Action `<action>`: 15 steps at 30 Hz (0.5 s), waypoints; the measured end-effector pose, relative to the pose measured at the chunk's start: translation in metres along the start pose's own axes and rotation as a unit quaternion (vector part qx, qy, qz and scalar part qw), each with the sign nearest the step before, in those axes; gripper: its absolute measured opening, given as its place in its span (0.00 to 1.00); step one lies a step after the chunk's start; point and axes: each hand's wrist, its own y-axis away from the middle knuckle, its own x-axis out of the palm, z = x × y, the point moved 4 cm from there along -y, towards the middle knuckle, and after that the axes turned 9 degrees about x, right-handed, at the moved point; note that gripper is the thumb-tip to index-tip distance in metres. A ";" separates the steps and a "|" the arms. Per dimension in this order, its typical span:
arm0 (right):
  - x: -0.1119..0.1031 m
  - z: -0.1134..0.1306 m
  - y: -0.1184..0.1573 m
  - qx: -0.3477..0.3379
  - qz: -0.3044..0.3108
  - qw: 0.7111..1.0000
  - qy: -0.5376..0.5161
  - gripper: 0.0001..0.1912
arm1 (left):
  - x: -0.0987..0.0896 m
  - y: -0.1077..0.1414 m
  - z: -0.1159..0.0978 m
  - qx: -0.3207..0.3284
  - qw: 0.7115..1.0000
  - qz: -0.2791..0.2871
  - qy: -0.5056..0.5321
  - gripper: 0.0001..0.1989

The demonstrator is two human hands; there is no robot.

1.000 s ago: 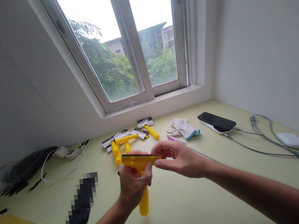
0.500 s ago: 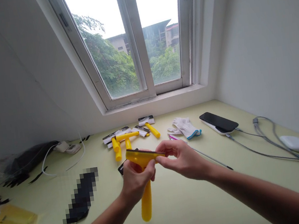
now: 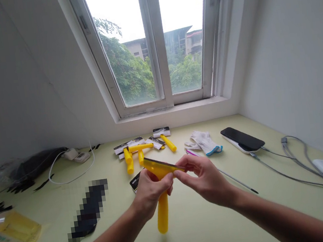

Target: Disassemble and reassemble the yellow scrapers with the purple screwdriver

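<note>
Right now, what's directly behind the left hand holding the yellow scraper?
Part of a black printed card shows on the table beyond the left hand, which grips the yellow scraper. The hand covers the rest; anything else there cannot be seen.

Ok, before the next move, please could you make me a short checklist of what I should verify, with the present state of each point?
1. Left grip closed around the yellow tool: ok.
2. Right grip on the end of the tool's head: ok.
3. Dark strip firmly fixed along the head's edge: cannot tell; the right grip covers its end.
4. Phone apart from both grips: ok.
5. Glove protection: not ok; both grips are bare, and a white glove lies on the table.
</note>
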 end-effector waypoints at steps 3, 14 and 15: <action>0.001 0.000 0.002 -0.019 -0.016 0.999 0.022 0.06 | -0.001 -0.003 -0.003 -0.005 1.000 0.021 -0.010 0.10; -0.063 -0.027 -0.031 0.038 0.066 0.970 0.231 0.17 | -0.002 0.004 -0.049 0.362 0.852 0.085 -0.367 0.07; -0.076 -0.043 -0.037 0.090 0.052 0.946 0.307 0.18 | -0.004 0.006 -0.051 0.402 0.821 0.100 -0.392 0.10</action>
